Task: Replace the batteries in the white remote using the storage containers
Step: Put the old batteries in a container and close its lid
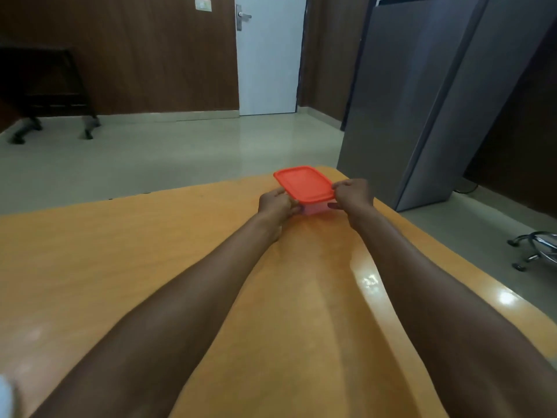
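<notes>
A storage container with an orange-red lid (304, 184) stands near the far edge of the yellow-orange table (120, 251). Its clear body (315, 209) shows only as a thin strip between my hands. My left hand (275, 203) grips the container at its near left corner. My right hand (352, 193) grips it at the near right corner, fingers over the lid's edge. Both arms stretch far forward across the table. Neither the white remote nor any battery is in view, and what the container holds is hidden.
The table's far edge runs just behind the container, its right edge curves past my right arm. A grey partition (422, 101) stands at the right. A chair base (533, 248) is on the floor at far right. A white blurred object (4, 396) sits at the bottom left.
</notes>
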### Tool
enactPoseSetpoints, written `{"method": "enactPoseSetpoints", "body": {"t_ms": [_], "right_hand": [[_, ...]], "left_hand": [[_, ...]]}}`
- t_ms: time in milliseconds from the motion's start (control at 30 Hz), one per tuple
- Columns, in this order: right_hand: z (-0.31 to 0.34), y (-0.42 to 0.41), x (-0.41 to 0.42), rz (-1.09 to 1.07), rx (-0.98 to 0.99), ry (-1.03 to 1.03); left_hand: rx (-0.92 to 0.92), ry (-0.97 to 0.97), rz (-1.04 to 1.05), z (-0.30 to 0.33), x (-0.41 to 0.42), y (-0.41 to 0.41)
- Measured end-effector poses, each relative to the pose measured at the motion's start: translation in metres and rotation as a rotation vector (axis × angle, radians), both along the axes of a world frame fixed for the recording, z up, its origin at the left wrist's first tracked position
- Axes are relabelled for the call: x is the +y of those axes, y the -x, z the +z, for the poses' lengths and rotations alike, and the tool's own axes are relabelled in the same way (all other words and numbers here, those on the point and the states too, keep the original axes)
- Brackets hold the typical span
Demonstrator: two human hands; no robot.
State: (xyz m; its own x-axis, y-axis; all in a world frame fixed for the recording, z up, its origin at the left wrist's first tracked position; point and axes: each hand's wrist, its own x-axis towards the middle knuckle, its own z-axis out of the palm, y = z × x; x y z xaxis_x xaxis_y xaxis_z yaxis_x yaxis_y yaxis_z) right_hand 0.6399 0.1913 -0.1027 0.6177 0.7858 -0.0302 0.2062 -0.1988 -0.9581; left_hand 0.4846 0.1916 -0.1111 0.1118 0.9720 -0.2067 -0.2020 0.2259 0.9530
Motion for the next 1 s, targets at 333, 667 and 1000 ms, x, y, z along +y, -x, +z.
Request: {"method": "enactPoseSetpoints", "body": {"t_ms": [333, 667, 1000], "right_hand": [[-0.002, -0.017, 0.044, -0.109, -0.199, -0.007], [0.043, 0.121, -0.121, 0.231, -0.148, -0.091], [0.043, 0.327, -0.280, 0.712, -0.213, -0.037]], "left_hand": [[-0.009, 0.022, -0.007, -0.009, 0.050, -0.007], [0.009, -0.031, 0.085, 0.023, -0.102, 0.114], [0.229, -0.095, 0.391, 0.049, -0.295, 0.347]]}}
